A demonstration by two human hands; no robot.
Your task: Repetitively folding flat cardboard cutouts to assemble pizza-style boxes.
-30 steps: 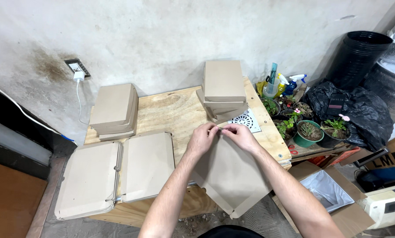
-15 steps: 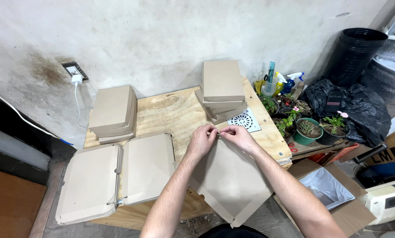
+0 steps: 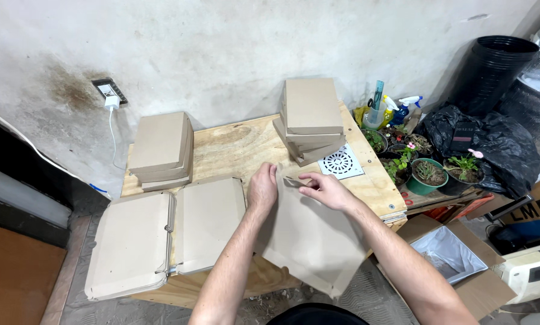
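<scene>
Both hands grip one flat, unfolded brown cardboard box blank [image 3: 309, 241] at the front edge of the wooden table [image 3: 234, 144]. Left hand [image 3: 262, 188] and right hand [image 3: 323, 189] pinch its top flap. Folded boxes [image 3: 160, 148] are stacked on the table; this blank remains unfolded.

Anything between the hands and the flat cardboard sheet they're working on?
Nothing visible. The left hand and right hand already touch the flat cardboard sheet at its top edge; the folded box stack sits clear behind.
</scene>
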